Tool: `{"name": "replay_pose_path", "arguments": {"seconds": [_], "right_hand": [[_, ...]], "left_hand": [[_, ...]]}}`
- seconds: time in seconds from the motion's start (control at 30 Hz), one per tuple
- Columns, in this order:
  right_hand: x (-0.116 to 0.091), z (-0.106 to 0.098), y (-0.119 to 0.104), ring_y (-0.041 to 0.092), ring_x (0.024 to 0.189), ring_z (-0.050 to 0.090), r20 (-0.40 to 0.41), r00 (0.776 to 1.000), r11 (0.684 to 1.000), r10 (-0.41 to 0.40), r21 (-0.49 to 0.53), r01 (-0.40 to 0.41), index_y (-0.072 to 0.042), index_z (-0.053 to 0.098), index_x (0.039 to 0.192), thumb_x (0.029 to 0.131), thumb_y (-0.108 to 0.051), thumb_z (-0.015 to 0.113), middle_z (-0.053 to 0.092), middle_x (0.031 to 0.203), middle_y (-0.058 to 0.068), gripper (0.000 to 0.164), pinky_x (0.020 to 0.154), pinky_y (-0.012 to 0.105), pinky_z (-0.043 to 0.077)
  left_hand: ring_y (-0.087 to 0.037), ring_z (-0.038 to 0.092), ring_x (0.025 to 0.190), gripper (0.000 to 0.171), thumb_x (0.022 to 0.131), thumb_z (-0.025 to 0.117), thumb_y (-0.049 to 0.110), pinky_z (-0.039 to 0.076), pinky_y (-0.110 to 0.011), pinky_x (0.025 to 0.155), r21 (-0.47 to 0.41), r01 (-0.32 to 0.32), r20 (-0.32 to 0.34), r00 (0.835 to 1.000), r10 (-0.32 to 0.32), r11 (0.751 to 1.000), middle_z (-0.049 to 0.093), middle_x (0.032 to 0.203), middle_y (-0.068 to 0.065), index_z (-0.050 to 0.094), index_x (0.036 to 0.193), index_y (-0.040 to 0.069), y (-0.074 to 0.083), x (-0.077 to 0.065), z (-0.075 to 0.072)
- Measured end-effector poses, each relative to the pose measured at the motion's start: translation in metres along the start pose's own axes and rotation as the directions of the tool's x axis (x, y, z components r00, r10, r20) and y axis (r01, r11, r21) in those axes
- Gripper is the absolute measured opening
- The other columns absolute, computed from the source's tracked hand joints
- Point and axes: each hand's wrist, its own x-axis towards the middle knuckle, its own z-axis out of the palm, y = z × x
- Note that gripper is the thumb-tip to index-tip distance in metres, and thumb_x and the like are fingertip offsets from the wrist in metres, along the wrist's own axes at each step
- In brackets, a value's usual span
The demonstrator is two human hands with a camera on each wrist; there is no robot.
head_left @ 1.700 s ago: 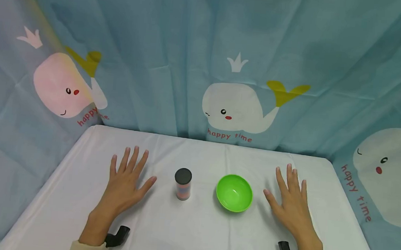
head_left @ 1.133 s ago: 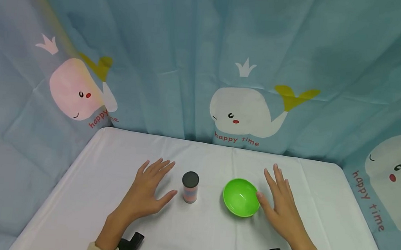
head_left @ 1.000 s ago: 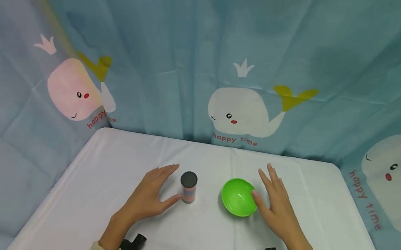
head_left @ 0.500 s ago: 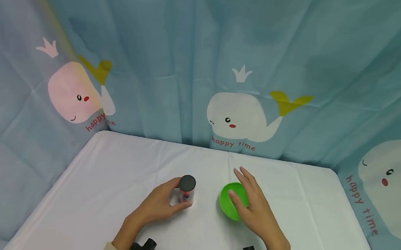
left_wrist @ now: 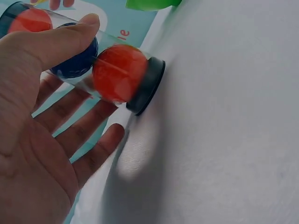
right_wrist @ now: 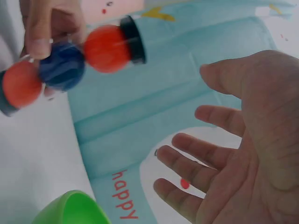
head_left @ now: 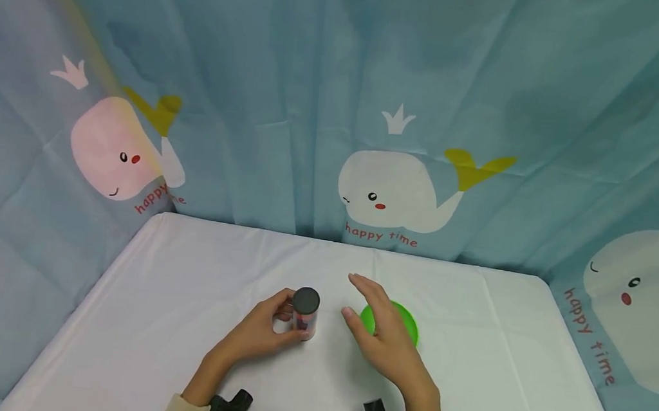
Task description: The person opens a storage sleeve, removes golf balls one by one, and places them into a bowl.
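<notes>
A clear tube point(head_left: 306, 301) with black caps stands near the middle of the table; the left wrist view shows a blue ball point(left_wrist: 77, 56) between two red balls inside it. My left hand point(head_left: 255, 335) holds the tube between thumb and fingers from its left side. Whether its base touches the table, I cannot tell. To the right of the tube, my right hand point(head_left: 388, 349) reaches over the green bowl point(head_left: 409, 321), hiding part of it. Its fingers are extended with nothing between them, and its thumb points toward the tube without touching it.
A white cloth covers the table point(head_left: 497, 360). Behind it and at both sides hangs a blue curtain point(head_left: 268, 97) printed with whales. Each wrist wears a black curved mount point(head_left: 232, 405).
My left hand has moved right and taken hold of the tube. My right hand has swung left from beside the bowl to over it, nearer the tube.
</notes>
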Motion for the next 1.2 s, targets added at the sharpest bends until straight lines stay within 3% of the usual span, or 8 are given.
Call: {"name": "replay_pose_path", "arguments": {"seconds": [0.3, 0.57, 0.67, 0.8, 0.97, 1.2], "right_hand": [[0.01, 0.003, 0.005, 0.025, 0.147, 0.054, 0.001, 1.0, 1.0, -0.011, -0.011, 0.011, -0.018, 0.053, 0.155, 0.104, -0.025, 0.069, 0.055, 0.158, 0.003, 0.054, 0.119, 0.053, 0.047], [0.005, 0.005, 0.008, 0.022, 0.145, 0.057, -0.02, 1.0, 1.0, 0.006, -0.017, -0.006, -0.022, 0.055, 0.154, 0.103, -0.029, 0.07, 0.057, 0.155, -0.002, 0.053, 0.117, 0.051, 0.05], [0.004, 0.008, 0.008, 0.02, 0.138, 0.061, -0.009, 1.0, 1.0, -0.014, 0.006, 0.014, -0.025, 0.056, 0.152, 0.102, -0.028, 0.073, 0.058, 0.153, -0.004, 0.053, 0.113, 0.049, 0.053], [0.004, 0.013, 0.006, 0.02, 0.125, 0.066, 0.012, 0.999, 0.997, -0.038, 0.073, 0.037, -0.026, 0.059, 0.148, 0.1, -0.027, 0.076, 0.061, 0.143, -0.004, 0.051, 0.105, 0.042, 0.058], [0.006, 0.017, 0.001, 0.025, 0.119, 0.069, 0.038, 0.999, 0.985, -0.039, 0.171, 0.032, -0.027, 0.061, 0.143, 0.1, -0.029, 0.076, 0.062, 0.136, -0.004, 0.046, 0.1, 0.038, 0.061], [0.002, 0.019, 0.001, 0.012, 0.116, 0.068, 0.043, 0.999, 0.988, -0.023, 0.154, 0.016, -0.027, 0.065, 0.139, 0.098, -0.031, 0.078, 0.066, 0.134, -0.003, 0.044, 0.097, 0.039, 0.062]], "left_hand": [[-0.012, 0.071, 0.11, 0.052, 0.088, 0.089, 0.027, 0.059, -0.026, 0.102, -0.196, -0.02, 0.015, 1.0, 0.024, 0.98, 0.069, 0.119, 0.001, 0.059, 0.131, 0.027, 0.001, 0.007, 0.0], [-0.009, 0.07, 0.114, 0.053, 0.086, 0.091, 0.024, 0.058, -0.03, 0.107, -0.205, -0.015, 0.019, 1.0, 0.02, 0.979, 0.071, 0.122, 0.006, 0.065, 0.131, 0.032, 0.006, 0.006, 0.001], [-0.009, 0.07, 0.112, 0.055, 0.085, 0.091, 0.025, 0.058, -0.034, 0.107, -0.172, -0.055, 0.017, 0.998, 0.058, 0.984, 0.073, 0.119, 0.007, 0.065, 0.133, 0.032, 0.008, 0.005, 0.001], [-0.006, 0.069, 0.109, 0.056, 0.084, 0.092, 0.028, 0.06, -0.035, 0.103, -0.05, -0.097, 0.011, 0.995, 0.098, 0.994, 0.073, 0.119, 0.012, 0.067, 0.135, 0.033, 0.015, 0.003, -0.003], [-0.004, 0.066, 0.108, 0.057, 0.081, 0.093, 0.033, 0.06, -0.036, 0.098, 0.117, -0.055, -0.001, 0.998, 0.056, 0.992, 0.07, 0.121, 0.018, 0.068, 0.132, 0.041, 0.026, 0.002, -0.015], [-0.005, 0.065, 0.112, 0.057, 0.082, 0.093, 0.037, 0.06, -0.04, 0.1, 0.21, -0.049, 0.006, 0.999, 0.049, 0.976, 0.07, 0.122, 0.018, 0.068, 0.133, 0.04, 0.033, -0.001, -0.022]]}}
